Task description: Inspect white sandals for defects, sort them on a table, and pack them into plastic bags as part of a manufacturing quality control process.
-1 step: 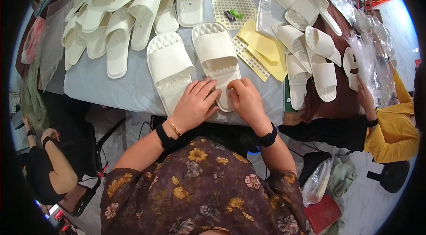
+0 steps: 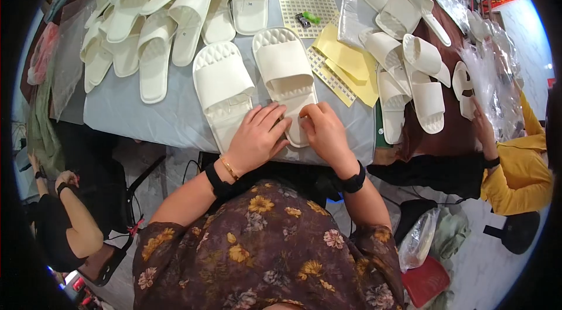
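Observation:
Two white slide slippers lie side by side at the table's near edge, toes pointing away from me. Across the heel of the left slipper (image 2: 224, 84) rests my left hand (image 2: 257, 137), fingers stretched out and slightly apart. Its fingertips reach the edge of the right slipper (image 2: 284, 58). My right hand (image 2: 325, 134) is at that slipper's heel on the right side, fingers curled and pressed together. Whatever may be between its fingertips is hidden. Beyond the right slipper lie a sheet of small printed labels (image 2: 298, 5) and yellow backing papers (image 2: 345, 61).
More white slippers (image 2: 155, 55) are heaped at the far left, and another group (image 2: 404, 61) lies to the right. A small black and green object (image 2: 308, 19) sits on the label sheet. At the right, a person in a yellow sleeve (image 2: 515, 169) reaches toward a slipper and clear plastic bags (image 2: 497, 70).

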A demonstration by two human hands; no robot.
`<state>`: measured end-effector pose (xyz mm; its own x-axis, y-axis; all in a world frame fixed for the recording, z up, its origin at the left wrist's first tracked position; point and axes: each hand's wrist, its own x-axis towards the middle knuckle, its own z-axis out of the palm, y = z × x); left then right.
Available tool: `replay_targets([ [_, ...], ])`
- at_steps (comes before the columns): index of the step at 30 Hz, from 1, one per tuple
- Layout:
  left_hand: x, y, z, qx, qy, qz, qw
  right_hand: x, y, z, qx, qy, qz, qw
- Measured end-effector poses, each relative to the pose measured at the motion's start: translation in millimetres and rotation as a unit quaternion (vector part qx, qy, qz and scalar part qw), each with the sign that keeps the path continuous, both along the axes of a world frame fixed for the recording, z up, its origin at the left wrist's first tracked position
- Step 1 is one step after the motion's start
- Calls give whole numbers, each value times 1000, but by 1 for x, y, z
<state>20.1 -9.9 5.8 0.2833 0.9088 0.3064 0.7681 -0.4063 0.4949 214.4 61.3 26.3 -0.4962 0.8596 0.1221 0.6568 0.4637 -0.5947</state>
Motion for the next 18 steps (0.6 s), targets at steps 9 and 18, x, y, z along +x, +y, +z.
replay_targets([
  [9,-1,1,2,-2,-5,3,1000,-2,6,-5,-35,54,-5,998],
  [18,-1,2,2,12,-9,9,1000,-8,17,-6,82,-60,65,993],
])
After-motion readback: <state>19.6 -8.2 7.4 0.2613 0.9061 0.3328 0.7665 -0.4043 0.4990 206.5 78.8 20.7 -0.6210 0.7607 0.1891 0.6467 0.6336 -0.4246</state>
